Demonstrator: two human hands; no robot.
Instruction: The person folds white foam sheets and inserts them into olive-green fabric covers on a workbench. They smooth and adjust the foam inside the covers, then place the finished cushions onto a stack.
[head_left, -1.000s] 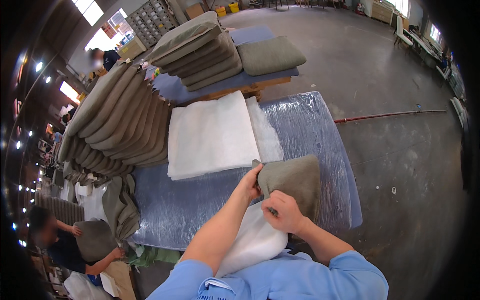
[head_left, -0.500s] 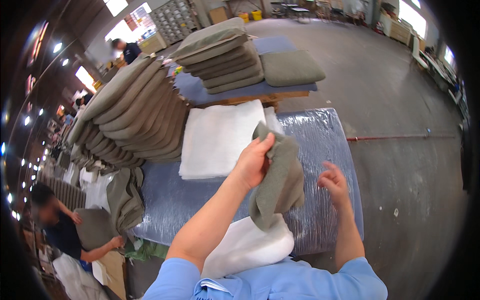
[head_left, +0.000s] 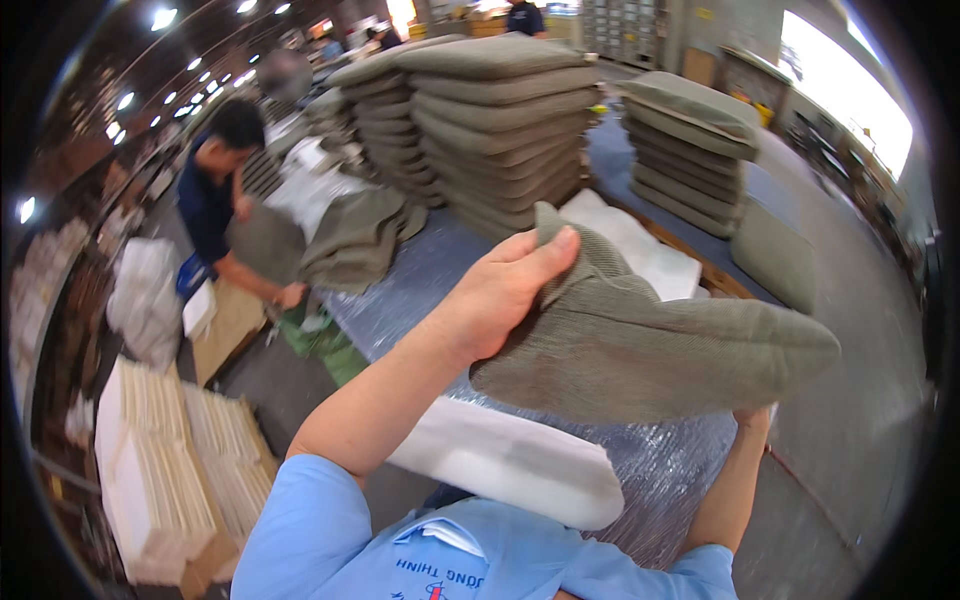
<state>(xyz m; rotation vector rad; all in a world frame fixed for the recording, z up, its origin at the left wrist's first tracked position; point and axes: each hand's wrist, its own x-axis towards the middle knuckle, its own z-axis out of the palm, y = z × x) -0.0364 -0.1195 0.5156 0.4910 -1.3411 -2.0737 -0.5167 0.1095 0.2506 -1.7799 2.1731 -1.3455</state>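
Note:
A grey-green fabric cushion cover (head_left: 660, 365) is held up in front of me, spread wide with one end toward the right. My left hand (head_left: 515, 290) grips its left upper edge, the thumb on top of the cloth. My right hand (head_left: 752, 420) is mostly hidden beneath the cover's right part; only the wrist side shows, so its fingers cannot be seen. Close to my body, a folded white padding slab (head_left: 520, 465) rests at the near edge of the plastic-wrapped table (head_left: 400, 275). White padding sheets (head_left: 640, 245) lie beyond the cover, partly covered by it.
Tall stacks of grey-green cushions (head_left: 500, 130) stand at the far side, with another cushion stack (head_left: 690, 150) to the right. Loose covers (head_left: 360, 235) lie at the left. A co-worker (head_left: 215, 190) handles a cushion there. Stacked cream-coloured slabs (head_left: 170, 480) stand at lower left.
My left hand has lifted the cover, which now hangs spread out and wider. My right hand, empty before, has moved under the cover. The view has turned to the left.

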